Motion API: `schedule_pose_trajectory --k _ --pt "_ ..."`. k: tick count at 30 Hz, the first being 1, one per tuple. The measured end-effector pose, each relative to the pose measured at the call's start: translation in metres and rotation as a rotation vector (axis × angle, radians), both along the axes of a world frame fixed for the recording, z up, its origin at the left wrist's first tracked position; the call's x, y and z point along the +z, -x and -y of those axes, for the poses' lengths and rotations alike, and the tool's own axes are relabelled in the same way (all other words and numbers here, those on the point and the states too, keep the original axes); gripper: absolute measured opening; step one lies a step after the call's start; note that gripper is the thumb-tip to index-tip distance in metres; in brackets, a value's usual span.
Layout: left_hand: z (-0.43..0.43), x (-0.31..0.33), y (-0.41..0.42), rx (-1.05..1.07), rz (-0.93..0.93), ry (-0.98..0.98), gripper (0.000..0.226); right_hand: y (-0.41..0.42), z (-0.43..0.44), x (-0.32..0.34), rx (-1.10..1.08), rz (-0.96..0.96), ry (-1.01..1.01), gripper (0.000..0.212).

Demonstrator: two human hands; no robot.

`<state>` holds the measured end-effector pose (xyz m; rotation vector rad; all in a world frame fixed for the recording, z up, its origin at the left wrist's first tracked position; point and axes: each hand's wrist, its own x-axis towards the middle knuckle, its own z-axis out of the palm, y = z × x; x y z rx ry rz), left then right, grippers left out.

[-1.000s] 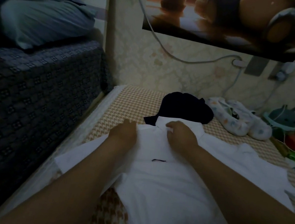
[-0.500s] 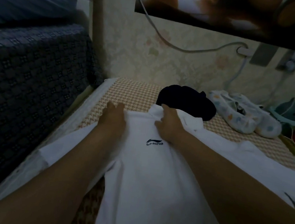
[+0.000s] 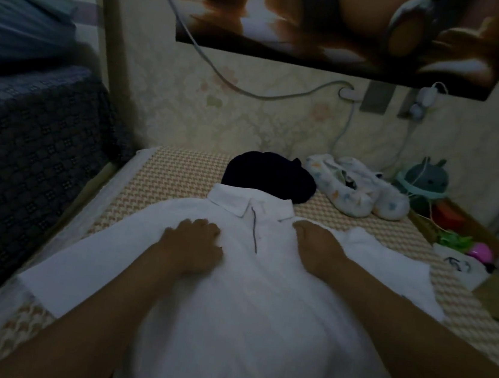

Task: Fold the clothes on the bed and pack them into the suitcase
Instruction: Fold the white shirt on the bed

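Two hands are on the shirt [image 3: 245,314], one each side of the placket [image 3: 254,230]. A second ago both were bunched up at the collar [image 3: 251,203]. They have since dropped to the chest and moved apart, so the collar now shows, lying flat with both points down. The chest logo seen half a second ago is not visible now.

Judgement: the shirt is spread and smoothed face up, and the fold proper has not started. Both sleeves are still out to the sides. The suitcase is not in view, so packing is a long way off.

- **Left hand [image 3: 191,244]:** it rests knuckles up with the fingers bent. I cannot tell whether it pinches the cloth or just presses on it.
- **Right hand [image 3: 319,250]:** it lies palm down by the shoulder. The fingers look fairly straight, pressing and holding nothing.
- **Shirt:** it is a white short-sleeved polo in thin, soft knit with a stiffer collar and a dark line down the placket. It lies lengthwise on the mat [image 3: 167,178].
- **Mat:** it is woven in a tan and cream houndstooth pattern and looks firm.
- **Dark garment [image 3: 270,175]:** it sits in a rumpled heap, unfolded, just past the collar and touching it.
- **Slippers [image 3: 354,192]:** this padded, pale, printed pair sits to the right of the heap.
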<state>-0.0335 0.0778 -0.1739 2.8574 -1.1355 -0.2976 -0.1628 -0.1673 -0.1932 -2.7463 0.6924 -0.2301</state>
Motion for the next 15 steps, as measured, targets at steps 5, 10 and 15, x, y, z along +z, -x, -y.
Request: schedule_pose_trajectory --k 5,10,15 --pt "0.051 0.012 0.013 -0.089 0.262 0.526 0.023 0.016 0.045 0.020 -0.176 -0.113 0.275 0.045" --pt "0.127 0.020 0.010 -0.100 0.124 0.599 0.033 0.027 0.074 0.012 -0.235 -0.214 0.373 0.049" --pt "0.177 0.025 -0.005 0.055 0.138 0.254 0.037 0.038 0.099 0.002 -0.192 0.025 0.235 0.034"
